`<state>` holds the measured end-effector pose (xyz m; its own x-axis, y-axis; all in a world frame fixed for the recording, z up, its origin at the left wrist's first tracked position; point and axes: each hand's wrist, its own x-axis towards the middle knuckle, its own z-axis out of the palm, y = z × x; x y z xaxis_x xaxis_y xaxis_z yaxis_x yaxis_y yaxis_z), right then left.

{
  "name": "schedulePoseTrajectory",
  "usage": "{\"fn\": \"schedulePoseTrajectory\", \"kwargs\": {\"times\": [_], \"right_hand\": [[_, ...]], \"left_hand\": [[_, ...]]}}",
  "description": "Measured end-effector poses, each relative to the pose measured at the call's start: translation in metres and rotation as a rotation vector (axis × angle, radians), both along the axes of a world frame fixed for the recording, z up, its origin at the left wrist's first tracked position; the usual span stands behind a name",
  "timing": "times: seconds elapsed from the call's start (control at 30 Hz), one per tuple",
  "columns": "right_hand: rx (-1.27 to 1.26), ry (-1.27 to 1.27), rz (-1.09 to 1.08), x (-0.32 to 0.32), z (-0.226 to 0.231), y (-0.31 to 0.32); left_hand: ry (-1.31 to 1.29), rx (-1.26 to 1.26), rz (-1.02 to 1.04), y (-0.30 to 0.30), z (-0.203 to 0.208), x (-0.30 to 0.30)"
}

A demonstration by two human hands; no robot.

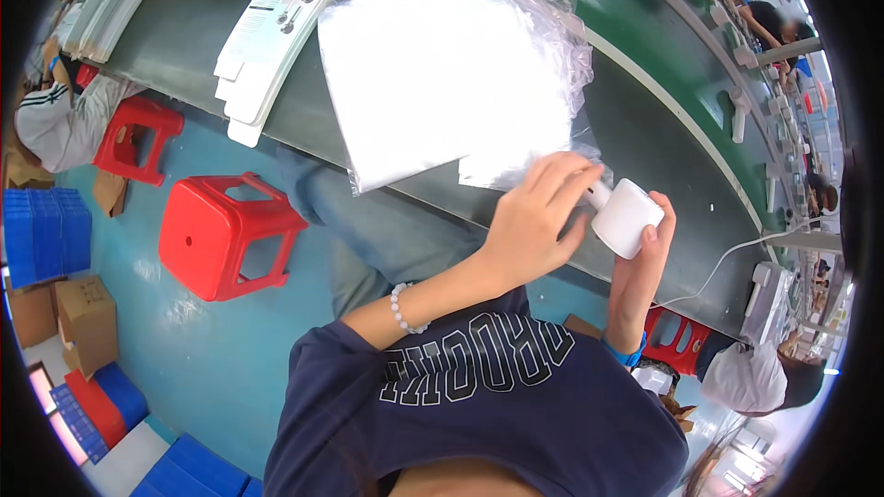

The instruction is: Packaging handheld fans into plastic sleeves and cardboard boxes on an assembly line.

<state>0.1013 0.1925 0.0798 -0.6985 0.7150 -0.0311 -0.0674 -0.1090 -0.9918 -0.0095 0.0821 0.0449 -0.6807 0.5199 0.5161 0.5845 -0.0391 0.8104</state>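
Note:
My right hand (649,253) grips a small white cylindrical device (626,216) from below, just off the near edge of the green bench (645,120). My left hand (539,216) lies over the device's narrow end, fingers bent around it and touching the corner of a clear plastic bag. That large stack of clear plastic bags (451,74) rests on the bench right above my hands. A bead bracelet is on my left wrist, a blue band on my right.
Flat white printed cartons (281,23) lie in a stack on the bench to the left. A red stool (226,235) stands on the blue floor below, another further left. Blue crates and cardboard boxes sit at the left. Other people work along the bench.

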Motion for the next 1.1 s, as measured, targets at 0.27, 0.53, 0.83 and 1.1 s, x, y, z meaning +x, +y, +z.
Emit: {"fn": "schedulePoseTrajectory", "kwargs": {"times": [0.27, 0.53, 0.83, 1.1], "right_hand": [[0.391, -0.026, 0.131, -0.001, -0.003, -0.019], [0.527, 0.008, 0.112, -0.001, -0.007, -0.022], [0.234, 0.103, 0.186, -0.001, -0.013, -0.024], [0.318, 0.100, 0.060, -0.001, -0.016, -0.016]], "left_hand": [[0.297, -0.057, 0.537, -0.002, -0.014, -0.018], [0.215, -0.180, 0.267, -0.024, -0.025, 0.000], [-0.072, 0.067, -0.137, -0.030, -0.005, -0.009], [-0.110, 0.062, -0.380, -0.031, 0.001, -0.010]]}}
